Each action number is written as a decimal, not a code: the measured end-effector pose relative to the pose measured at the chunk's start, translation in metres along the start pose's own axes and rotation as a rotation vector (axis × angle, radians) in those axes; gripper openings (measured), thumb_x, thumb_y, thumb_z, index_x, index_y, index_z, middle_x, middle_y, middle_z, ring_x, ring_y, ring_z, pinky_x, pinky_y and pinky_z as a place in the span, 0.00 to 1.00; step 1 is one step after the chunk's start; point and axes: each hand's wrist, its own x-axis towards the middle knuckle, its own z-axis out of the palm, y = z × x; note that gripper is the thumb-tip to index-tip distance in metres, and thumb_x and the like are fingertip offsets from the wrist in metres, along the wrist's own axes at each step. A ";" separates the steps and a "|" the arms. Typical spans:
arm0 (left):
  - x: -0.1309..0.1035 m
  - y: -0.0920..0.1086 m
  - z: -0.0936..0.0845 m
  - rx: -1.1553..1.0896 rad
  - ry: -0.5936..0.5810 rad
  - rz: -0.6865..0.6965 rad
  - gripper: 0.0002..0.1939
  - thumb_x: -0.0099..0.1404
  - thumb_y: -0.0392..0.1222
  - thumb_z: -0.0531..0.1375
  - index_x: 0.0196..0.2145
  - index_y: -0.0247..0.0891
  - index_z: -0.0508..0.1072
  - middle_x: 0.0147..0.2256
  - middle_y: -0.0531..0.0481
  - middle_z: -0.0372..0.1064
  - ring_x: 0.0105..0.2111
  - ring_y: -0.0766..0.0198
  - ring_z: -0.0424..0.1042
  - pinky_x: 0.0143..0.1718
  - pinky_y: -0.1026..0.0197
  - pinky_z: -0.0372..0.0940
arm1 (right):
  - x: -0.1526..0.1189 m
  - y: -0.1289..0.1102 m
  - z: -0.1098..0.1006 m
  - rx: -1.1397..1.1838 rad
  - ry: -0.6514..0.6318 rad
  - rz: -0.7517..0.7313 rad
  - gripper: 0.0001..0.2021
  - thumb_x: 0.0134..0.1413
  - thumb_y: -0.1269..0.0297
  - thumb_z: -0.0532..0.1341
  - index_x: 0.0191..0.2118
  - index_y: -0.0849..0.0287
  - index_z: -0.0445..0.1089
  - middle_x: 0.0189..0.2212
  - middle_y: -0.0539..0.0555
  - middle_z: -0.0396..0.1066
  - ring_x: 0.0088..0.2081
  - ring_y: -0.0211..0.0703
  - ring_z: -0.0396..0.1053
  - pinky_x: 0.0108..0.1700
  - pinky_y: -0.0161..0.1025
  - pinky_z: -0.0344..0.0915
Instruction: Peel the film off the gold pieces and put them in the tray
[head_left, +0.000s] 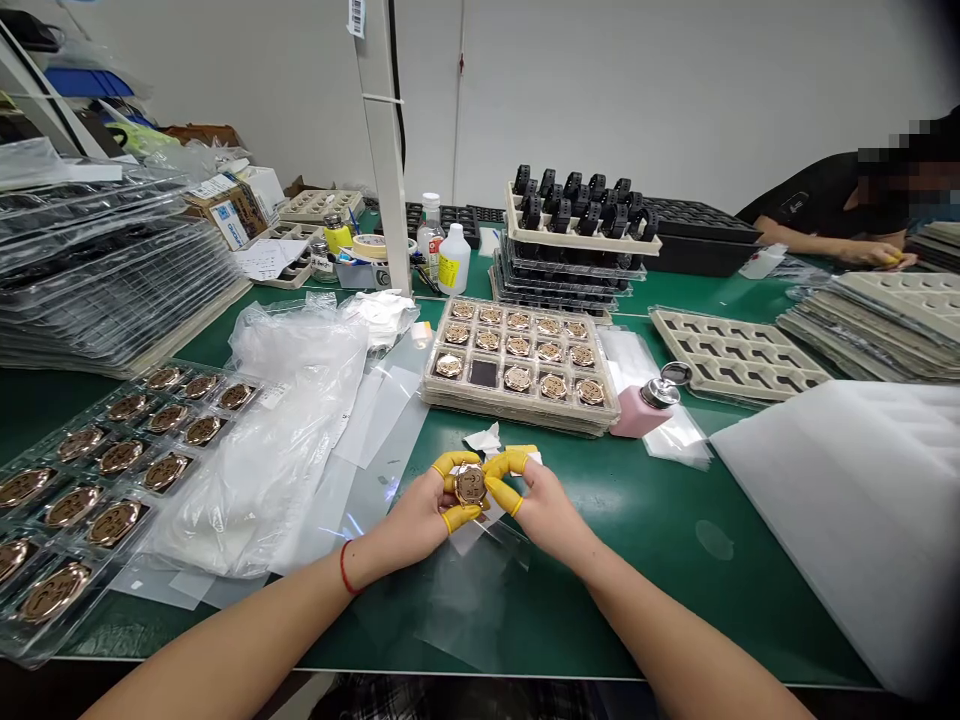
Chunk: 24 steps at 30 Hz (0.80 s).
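A round gold-rimmed watch case [470,484] with dark markings on its face is held up between my two hands, over the green table. My left hand [420,515], in yellow finger cots, grips its left side and lower edge. Yellow-tipped fingers of my right hand [544,500] pinch its right edge. Just behind lie a crumpled white tissue [484,438] and a small yellow piece, partly hidden by my fingers. Beyond them stands a stack of beige trays [517,405] with similar watch cases in its top pockets; one front-row pocket shows only its dark bottom.
At left, a clear tray [157,508] of watch cases lies beside plastic bags [277,440]. A pink pump bottle [637,410] stands right of the tray stack; white foam [847,500] covers the right side. Black watches [585,205] fill a raised tray behind. A co-worker [832,215] sits far right.
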 end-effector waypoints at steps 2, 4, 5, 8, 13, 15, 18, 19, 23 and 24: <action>0.002 -0.002 0.000 -0.046 0.019 -0.034 0.25 0.56 0.37 0.63 0.49 0.42 0.59 0.41 0.49 0.67 0.38 0.62 0.72 0.45 0.53 0.68 | 0.006 0.005 -0.016 -0.370 0.034 -0.101 0.06 0.52 0.64 0.59 0.37 0.57 0.69 0.38 0.55 0.69 0.42 0.49 0.64 0.45 0.45 0.59; 0.003 -0.003 -0.001 -0.070 0.030 -0.064 0.26 0.54 0.37 0.65 0.49 0.42 0.60 0.40 0.50 0.67 0.38 0.63 0.71 0.44 0.55 0.67 | 0.013 0.014 -0.032 -0.702 0.030 -0.132 0.09 0.49 0.68 0.62 0.39 0.59 0.69 0.37 0.58 0.69 0.41 0.51 0.64 0.42 0.45 0.59; 0.003 -0.003 0.000 -0.077 0.027 -0.073 0.27 0.54 0.37 0.65 0.49 0.42 0.59 0.39 0.50 0.67 0.38 0.63 0.71 0.44 0.56 0.67 | 0.017 0.020 -0.038 -0.815 0.011 -0.115 0.11 0.47 0.70 0.63 0.40 0.60 0.69 0.37 0.59 0.68 0.40 0.52 0.64 0.40 0.44 0.60; 0.003 -0.002 0.000 -0.077 0.006 -0.088 0.28 0.54 0.37 0.64 0.50 0.42 0.58 0.39 0.50 0.66 0.37 0.64 0.71 0.44 0.56 0.66 | 0.024 0.038 -0.048 -0.898 -0.060 -0.014 0.15 0.44 0.73 0.65 0.41 0.61 0.68 0.36 0.59 0.66 0.37 0.50 0.65 0.34 0.40 0.59; 0.002 -0.005 -0.001 -0.019 0.003 -0.065 0.27 0.56 0.37 0.63 0.51 0.42 0.58 0.40 0.49 0.67 0.38 0.63 0.70 0.44 0.55 0.65 | 0.022 0.037 -0.040 -0.757 -0.062 0.069 0.05 0.55 0.70 0.55 0.29 0.59 0.64 0.31 0.55 0.65 0.31 0.44 0.64 0.31 0.38 0.57; 0.003 -0.007 -0.001 -0.004 0.021 -0.042 0.26 0.56 0.38 0.63 0.50 0.41 0.58 0.41 0.48 0.66 0.39 0.62 0.70 0.44 0.55 0.65 | 0.016 0.025 -0.032 -0.614 0.037 -0.028 0.07 0.59 0.68 0.52 0.32 0.59 0.64 0.33 0.56 0.66 0.34 0.45 0.64 0.33 0.38 0.59; 0.006 -0.009 -0.001 -0.038 0.010 -0.031 0.24 0.57 0.40 0.63 0.50 0.41 0.59 0.43 0.46 0.66 0.40 0.60 0.70 0.44 0.53 0.66 | 0.004 0.011 -0.015 -0.451 0.064 -0.226 0.08 0.61 0.64 0.50 0.39 0.58 0.65 0.34 0.56 0.67 0.35 0.44 0.64 0.36 0.38 0.60; 0.007 -0.009 -0.002 -0.051 0.000 -0.032 0.24 0.57 0.40 0.63 0.49 0.40 0.59 0.43 0.46 0.66 0.40 0.60 0.70 0.44 0.53 0.65 | 0.000 0.009 -0.008 -0.464 0.035 -0.288 0.08 0.61 0.64 0.50 0.40 0.57 0.65 0.34 0.56 0.67 0.35 0.44 0.64 0.35 0.39 0.60; 0.010 -0.009 -0.003 -0.057 -0.016 -0.013 0.23 0.57 0.40 0.63 0.48 0.40 0.60 0.42 0.47 0.65 0.42 0.60 0.69 0.45 0.55 0.64 | -0.007 0.016 0.016 -0.659 -0.039 -0.431 0.09 0.60 0.67 0.51 0.38 0.59 0.67 0.31 0.56 0.67 0.33 0.45 0.60 0.33 0.38 0.56; 0.011 -0.010 -0.004 -0.054 -0.023 -0.010 0.22 0.58 0.40 0.62 0.48 0.40 0.60 0.42 0.47 0.65 0.42 0.60 0.69 0.44 0.56 0.64 | -0.006 0.020 0.020 -0.697 -0.034 -0.441 0.08 0.60 0.67 0.51 0.37 0.59 0.67 0.31 0.56 0.67 0.32 0.45 0.60 0.32 0.38 0.55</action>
